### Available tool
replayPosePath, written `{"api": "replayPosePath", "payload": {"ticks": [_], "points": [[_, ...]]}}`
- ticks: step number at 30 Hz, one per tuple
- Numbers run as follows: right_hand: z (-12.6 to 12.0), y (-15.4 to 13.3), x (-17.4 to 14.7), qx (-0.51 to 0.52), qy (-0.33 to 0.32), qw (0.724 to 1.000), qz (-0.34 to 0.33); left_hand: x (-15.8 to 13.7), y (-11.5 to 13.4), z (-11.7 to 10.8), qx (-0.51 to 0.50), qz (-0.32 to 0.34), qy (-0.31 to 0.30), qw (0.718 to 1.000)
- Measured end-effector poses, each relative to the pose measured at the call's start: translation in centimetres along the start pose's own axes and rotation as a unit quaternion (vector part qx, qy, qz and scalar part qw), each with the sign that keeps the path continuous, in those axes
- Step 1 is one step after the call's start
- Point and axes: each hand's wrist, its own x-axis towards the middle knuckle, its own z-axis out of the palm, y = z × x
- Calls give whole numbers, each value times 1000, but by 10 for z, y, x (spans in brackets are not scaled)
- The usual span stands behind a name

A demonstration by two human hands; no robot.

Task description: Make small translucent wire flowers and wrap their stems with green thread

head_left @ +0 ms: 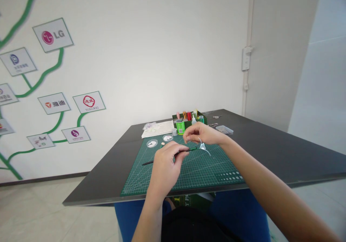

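Observation:
My left hand (167, 164) is closed in a pinch around a thin dark stick (148, 163), which slants across above the mat. Toward its right end the stick looks green. At that end sits a small pale white-blue piece (202, 146), like a petal or bow, with thin curved strands sticking out. Just above and beyond it, my right hand (201, 132) has its fingers pinched together. Whatever lies between those fingertips is too small to make out. Both hands hover over a green cutting mat (194, 173).
Behind the hands stand a bright green can (180, 127), a white-capped bottle (194, 121) and a box of coloured spools (189, 115). Two shallow round dishes (152, 143) lie on the mat's far left. A white pad (158, 129), a clear case (225, 130) and scissors (216, 117) rest on the black table (108, 166).

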Motion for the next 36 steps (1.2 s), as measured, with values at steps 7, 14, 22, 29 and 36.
{"api": "replayPosePath", "payload": {"ticks": [7, 14, 22, 29, 36], "points": [[14, 13, -7, 81, 69, 994, 9, 0, -1, 0, 0, 1, 27, 1000], [41, 20, -18, 165, 160, 972, 42, -1, 0, 0, -13, -20, 71, 997], [63, 18, -29, 196, 229, 953, 38, -2, -5, 3, -29, -57, 106, 992], [77, 9, -37, 218, 268, 937, 54, -1, -4, 4, -32, -53, 98, 993], [87, -1, -47, 220, 278, 933, 68, 1, -1, 4, -28, -42, 87, 995]]}}
